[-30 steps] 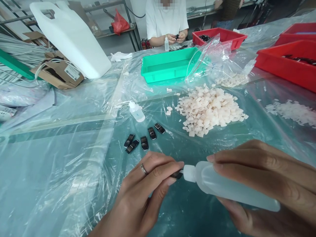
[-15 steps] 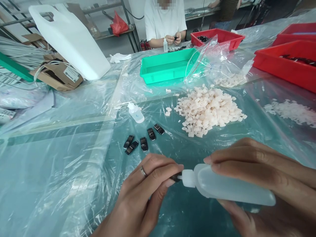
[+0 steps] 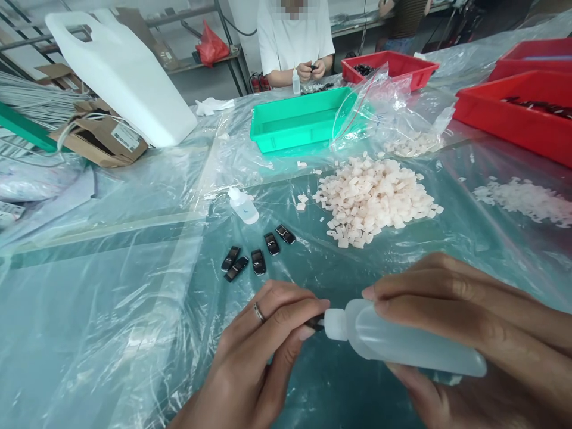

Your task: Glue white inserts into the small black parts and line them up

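Note:
My left hand (image 3: pixel 272 333), with a ring on one finger, pinches a small black part (image 3: pixel 316 322), mostly hidden by the fingertips. In my right hand (image 3: pixel 451 316) a translucent white squeeze bottle (image 3: pixel 402 336) lies tilted almost level, its nozzle pointing left at the black part. Nozzle tip and part meet or nearly meet; contact cannot be made out. Beyond my left hand, several glossy black plastic pieces (image 3: pixel 258 261) rest on the plastic-covered table (image 3: pixel 134 333). A second small squeeze bottle (image 3: pixel 243 205) lies behind them.
A heap of small whitish pieces (image 3: pixel 375 199) sits right of centre. Behind it are a green bin (image 3: pixel 295 128), a clear plastic bag (image 3: pixel 375 113) and red bins (image 3: pixel 513 116). A large white jug (image 3: pixel 129 83) and an opened carton (image 3: pixel 100 140) stand left. Across the table, a person (image 3: pixel 295 42) handles a dark piece.
The right hand and bottle have shifted slightly left, closer to the left hand. The left hand keeps its pinch on the black part. The whole view has shifted a little.

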Motion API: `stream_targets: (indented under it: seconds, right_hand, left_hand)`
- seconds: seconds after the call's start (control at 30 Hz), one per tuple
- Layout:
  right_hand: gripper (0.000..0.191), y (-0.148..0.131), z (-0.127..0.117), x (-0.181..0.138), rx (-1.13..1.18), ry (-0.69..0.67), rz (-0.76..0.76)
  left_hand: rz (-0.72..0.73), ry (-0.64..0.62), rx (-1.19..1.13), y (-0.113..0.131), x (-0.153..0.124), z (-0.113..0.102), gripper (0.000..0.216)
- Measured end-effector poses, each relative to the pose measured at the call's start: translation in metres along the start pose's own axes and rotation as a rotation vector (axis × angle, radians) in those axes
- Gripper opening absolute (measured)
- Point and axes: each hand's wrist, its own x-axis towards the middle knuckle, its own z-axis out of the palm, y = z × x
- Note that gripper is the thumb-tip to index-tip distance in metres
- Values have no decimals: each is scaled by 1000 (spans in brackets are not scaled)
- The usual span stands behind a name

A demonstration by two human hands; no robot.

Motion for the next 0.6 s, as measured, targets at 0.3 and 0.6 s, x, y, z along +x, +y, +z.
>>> stream_targets:
  seconds: [0.3, 0.6]
  right_hand:
    - [37, 4, -4, -3, 50, -23, -45]
    - [41, 6, -4, -6, -27, -26, -69]
  left_hand:
    - [-124, 34, -62, 1, -3, 3, 34]
    - [-170, -9, -109, 1, -8, 1, 35]
